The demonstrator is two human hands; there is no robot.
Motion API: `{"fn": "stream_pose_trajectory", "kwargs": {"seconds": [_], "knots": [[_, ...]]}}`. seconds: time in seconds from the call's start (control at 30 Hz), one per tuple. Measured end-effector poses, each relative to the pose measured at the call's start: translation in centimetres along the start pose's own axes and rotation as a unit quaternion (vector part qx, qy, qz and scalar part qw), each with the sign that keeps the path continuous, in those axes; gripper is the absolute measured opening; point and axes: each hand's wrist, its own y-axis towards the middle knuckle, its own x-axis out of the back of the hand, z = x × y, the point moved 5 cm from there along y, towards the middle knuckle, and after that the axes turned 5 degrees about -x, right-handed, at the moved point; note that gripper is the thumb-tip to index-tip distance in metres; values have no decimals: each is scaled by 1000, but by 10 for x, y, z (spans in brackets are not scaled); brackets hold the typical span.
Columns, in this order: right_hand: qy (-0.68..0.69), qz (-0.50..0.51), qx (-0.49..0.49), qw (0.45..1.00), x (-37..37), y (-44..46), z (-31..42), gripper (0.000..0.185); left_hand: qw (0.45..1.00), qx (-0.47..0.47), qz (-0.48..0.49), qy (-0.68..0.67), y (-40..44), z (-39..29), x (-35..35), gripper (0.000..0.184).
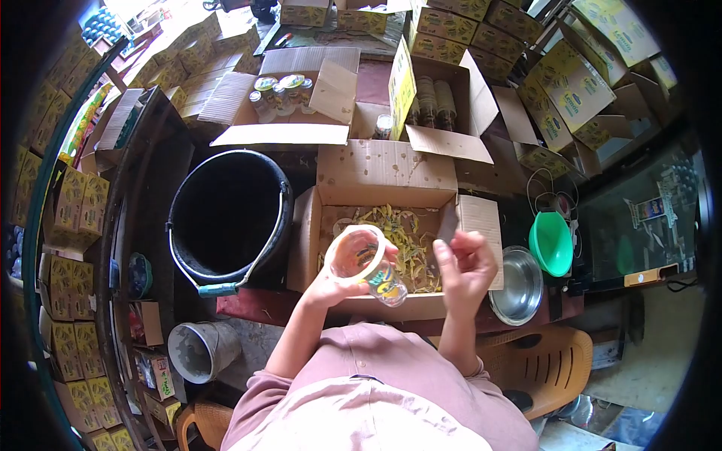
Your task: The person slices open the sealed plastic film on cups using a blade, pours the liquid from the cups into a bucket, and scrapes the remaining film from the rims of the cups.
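Note:
My left hand (331, 286) is wrapped round a clear jar (388, 287) with yellow and green print. The jar is tilted, its wide round mouth facing up and its base towards my right hand. Between the thumb and fingers of my right hand (468, 264) is a flat, dark, blade-like piece (449, 222), pointing away from me and apart from the jar. What handle it has, if any, is hidden. Below both hands stands an open cardboard box (385, 167), with yellow-green shredded scraps (406, 237) on its floor.
A black bucket (180, 218) stands left of the box. On the right are a steel bowl (516, 286) and a green bowl (553, 244). Behind, one carton (338, 90) holds several lidded jars (280, 94); another carton (451, 143) holds stacked cylinders (427, 101).

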Motion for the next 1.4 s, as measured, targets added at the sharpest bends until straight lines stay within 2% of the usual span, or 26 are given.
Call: {"fn": "stream_pose_trajectory", "kwargs": {"seconds": [0.03,0.1,0.17,0.2,0.23,0.3,0.4,0.5,0.63,0.67,0.77,0.8,0.87,0.97,1.07,1.1,1.13,1.23,1.4], "knots": [[78,-5,-35,996,8,4,-11,20,999,-6,1,-33,0,-1,2,63],[215,49,-123,968,17,11,-37,22,999,-12,-9,-37,-1,-6,2,65],[3,132,-125,983,20,15,-63,25,998,-13,-15,-53,-2,-7,4,65],[-249,159,-25,955,14,17,-54,29,998,-25,-18,-53,-2,-7,7,66],[-389,116,60,912,12,14,-51,36,998,-31,-17,-48,-3,-8,7,66],[-261,140,-94,951,10,8,-47,44,998,-45,-14,-37,0,-12,7,65],[-266,167,41,949,0,2,-25,51,999,-37,-13,-27,0,-14,10,65],[-327,246,148,900,-17,-4,-7,58,999,-22,-16,-18,0,-15,11,66],[-442,360,174,803,-33,-17,-8,66,1000,-16,-6,16,0,-16,13,69],[-456,372,188,786,-34,-19,-12,62,1000,-16,1,22,0,-16,13,70],[-456,349,175,800,-28,-10,-24,64,999,-2,3,42,-3,-13,15,70],[-471,351,177,790,-26,-7,-26,62,1000,-14,13,-4,-2,-12,16,70],[-499,354,181,769,-22,-4,-28,60,1000,-16,2,8,-3,-12,17,70],[-459,303,166,818,-16,4,-12,58,998,-15,-6,58,-2,-17,19,70],[-297,146,164,929,-8,7,12,42,994,-17,-35,103,-2,-16,21,67],[-236,94,165,953,-6,5,18,38,991,-18,-55,117,-1,-17,17,64],[-186,55,175,965,-9,2,28,27,988,-19,-75,131,-1,-18,13,62],[-90,77,160,980,-26,-8,29,20,979,-47,-64,190,0,-21,5,65],[-67,96,153,981,-41,-14,28,17,970,-54,-43,234,-1,-28,-2,64]]}}
